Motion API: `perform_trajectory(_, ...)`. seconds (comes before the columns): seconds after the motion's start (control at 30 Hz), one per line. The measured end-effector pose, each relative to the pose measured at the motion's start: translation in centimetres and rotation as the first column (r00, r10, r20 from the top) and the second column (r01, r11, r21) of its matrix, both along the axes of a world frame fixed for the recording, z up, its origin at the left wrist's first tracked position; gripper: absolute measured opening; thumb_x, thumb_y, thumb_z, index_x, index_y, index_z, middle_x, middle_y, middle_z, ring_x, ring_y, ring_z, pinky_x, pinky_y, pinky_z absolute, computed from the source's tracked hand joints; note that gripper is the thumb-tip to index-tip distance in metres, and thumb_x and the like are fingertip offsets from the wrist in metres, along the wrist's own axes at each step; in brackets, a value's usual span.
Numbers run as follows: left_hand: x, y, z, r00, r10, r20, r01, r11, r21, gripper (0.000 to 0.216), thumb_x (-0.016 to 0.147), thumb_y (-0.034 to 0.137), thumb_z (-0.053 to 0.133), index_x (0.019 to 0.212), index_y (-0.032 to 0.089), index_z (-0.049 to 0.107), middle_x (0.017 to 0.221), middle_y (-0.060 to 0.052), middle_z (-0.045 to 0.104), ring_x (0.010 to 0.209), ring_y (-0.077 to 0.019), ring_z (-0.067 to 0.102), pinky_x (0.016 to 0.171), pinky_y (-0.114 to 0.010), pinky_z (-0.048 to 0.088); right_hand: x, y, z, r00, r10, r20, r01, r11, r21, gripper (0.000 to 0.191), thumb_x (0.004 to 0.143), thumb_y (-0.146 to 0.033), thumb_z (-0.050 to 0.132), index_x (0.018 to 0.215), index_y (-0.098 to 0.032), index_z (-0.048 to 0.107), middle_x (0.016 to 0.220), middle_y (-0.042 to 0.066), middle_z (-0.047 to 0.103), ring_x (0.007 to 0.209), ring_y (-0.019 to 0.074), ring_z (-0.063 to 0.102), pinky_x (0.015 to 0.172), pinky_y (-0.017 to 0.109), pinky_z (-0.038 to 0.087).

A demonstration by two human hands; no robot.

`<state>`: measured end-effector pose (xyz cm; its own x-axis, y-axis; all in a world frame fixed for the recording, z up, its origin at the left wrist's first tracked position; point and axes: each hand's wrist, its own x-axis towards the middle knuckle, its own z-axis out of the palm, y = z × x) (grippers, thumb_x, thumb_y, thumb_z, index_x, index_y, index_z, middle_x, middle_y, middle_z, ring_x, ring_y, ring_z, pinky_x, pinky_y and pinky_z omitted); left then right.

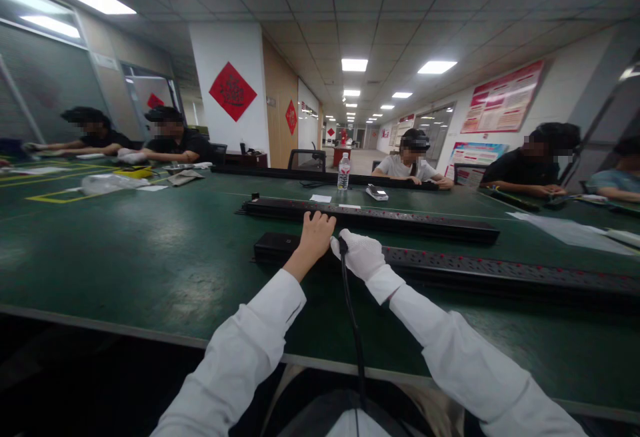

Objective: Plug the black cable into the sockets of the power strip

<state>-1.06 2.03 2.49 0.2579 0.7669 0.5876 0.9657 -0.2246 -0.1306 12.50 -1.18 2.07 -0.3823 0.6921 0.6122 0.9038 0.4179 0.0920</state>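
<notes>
A long black power strip point(450, 267) with red switches lies across the green table in front of me. My bare left hand point(316, 232) rests on top of it near its left end, fingers curled over the far edge. My right hand point(359, 252), in a white glove, is closed on a black cable point(350, 310) that runs from the strip down toward my chest. A second long black power strip point(370, 218) lies parallel just behind the first.
The green table point(125, 250) has a metal front edge. A third black strip point(320, 176), a water bottle point(343, 172), a phone-like device point(377, 192) and paper slips lie farther back. Several people sit at the far side and the left; papers lie at the right.
</notes>
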Motion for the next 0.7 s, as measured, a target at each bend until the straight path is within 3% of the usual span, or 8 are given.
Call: perform_trajectory(0.7, 0.01, 0.10, 0.11, 1.000, 0.007, 0.009, -0.007, 0.999, -0.048, 0.025, 0.080, 0.012, 0.042, 0.101, 0.019, 0.054, 0.099, -0.010, 0.059, 0.099, -0.0255, 0.048, 0.088, -0.045, 0.029, 0.13, -0.26, 0.31, 1.000, 0.015, 0.023, -0.014, 0.999, -0.044, 0.038, 0.088, -0.043, 0.025, 0.084, -0.020, 0.055, 0.076, 0.003, 0.065, 0.064, 0.0107, 0.057, 0.054, 0.021, 0.027)
